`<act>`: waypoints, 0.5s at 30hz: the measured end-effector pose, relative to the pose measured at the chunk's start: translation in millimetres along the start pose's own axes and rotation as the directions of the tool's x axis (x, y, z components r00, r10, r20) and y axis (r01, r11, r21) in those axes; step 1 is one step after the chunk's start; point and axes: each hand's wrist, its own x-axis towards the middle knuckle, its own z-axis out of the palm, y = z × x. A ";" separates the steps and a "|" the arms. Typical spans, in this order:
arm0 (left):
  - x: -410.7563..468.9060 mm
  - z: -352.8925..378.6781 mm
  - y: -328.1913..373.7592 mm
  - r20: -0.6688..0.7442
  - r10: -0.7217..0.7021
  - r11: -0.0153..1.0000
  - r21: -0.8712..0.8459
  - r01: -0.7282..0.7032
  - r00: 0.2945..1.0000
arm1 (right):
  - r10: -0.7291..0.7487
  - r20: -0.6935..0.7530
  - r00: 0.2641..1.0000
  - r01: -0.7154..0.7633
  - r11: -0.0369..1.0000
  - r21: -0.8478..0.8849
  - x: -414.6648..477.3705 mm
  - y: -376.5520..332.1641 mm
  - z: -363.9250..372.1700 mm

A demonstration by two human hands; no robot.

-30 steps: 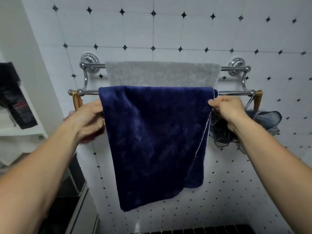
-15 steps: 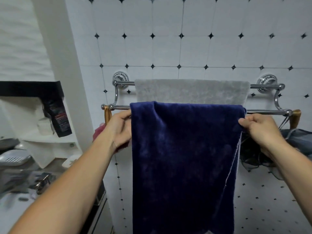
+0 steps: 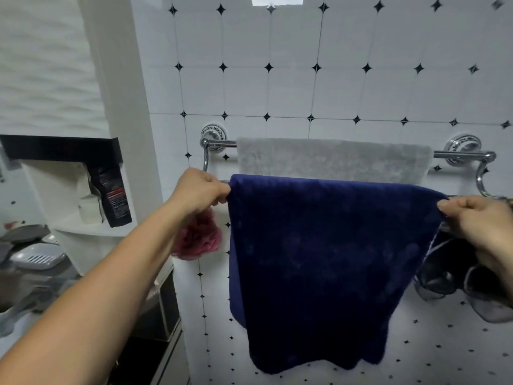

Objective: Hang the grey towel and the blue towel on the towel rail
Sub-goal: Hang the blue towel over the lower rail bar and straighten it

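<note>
A chrome double towel rail [image 3: 458, 155] is fixed to the tiled wall. The grey towel [image 3: 330, 159] hangs over its back bar. The blue towel [image 3: 319, 268] is draped over the front bar and hangs down in front of the grey one. My left hand [image 3: 198, 190] pinches the blue towel's top left edge at the bar. My right hand [image 3: 477, 218] pinches its top right edge. The front bar is mostly hidden by the blue towel and my hands.
A pink bath sponge [image 3: 198, 240] hangs below the rail's left end, behind my left wrist. Dark mesh sponges [image 3: 455, 276] hang at the right end. A white shelf unit [image 3: 83, 234] with a black tube [image 3: 111, 195] and grey soap dishes [image 3: 36, 258] stands at the left.
My view has shifted so the rail sits lower and further right. Both hands have stayed at the blue towel's top edges, and the towel's lower hem is back in sight.
</note>
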 end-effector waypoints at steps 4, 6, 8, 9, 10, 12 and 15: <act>-4.6 12.8 -2.8 -0.017 0.009 0.996 -0.092 -0.010 1.000 | 0.006 0.130 0.992 -0.015 0.997 0.070 -11.4 1.0 4.8; -9.6 20.3 -8.2 0.041 -0.027 0.957 -0.286 0.037 0.999 | 0.008 0.240 0.971 -0.043 0.989 0.139 -20.8 -0.6 8.7; -9.7 23.7 -12.4 0.074 -0.061 0.904 -0.418 0.087 0.995 | 0.022 0.289 0.957 -0.079 0.979 0.189 -25.2 -3.1 11.6; -9.2 25.7 -12.6 0.065 -0.060 0.908 -0.410 0.081 0.996 | 0.028 0.295 0.955 -0.088 0.978 0.191 -26.0 -3.6 13.5; -8.9 28.1 -12.9 0.045 -0.046 0.927 -0.369 0.059 0.998 | 0.033 0.296 0.955 -0.091 0.979 0.182 -27.1 -4.1 17.1; -8.5 31.4 -12.5 0.004 -0.019 0.950 -0.313 0.019 1.000 | 0.036 0.276 0.960 -0.088 0.981 0.176 -27.7 -5.3 22.0; -6.4 27.7 -13.1 -0.057 -0.012 0.955 -0.295 -0.006 0.998 | 0.043 0.219 0.975 -0.091 0.972 0.215 -23.7 -9.1 13.7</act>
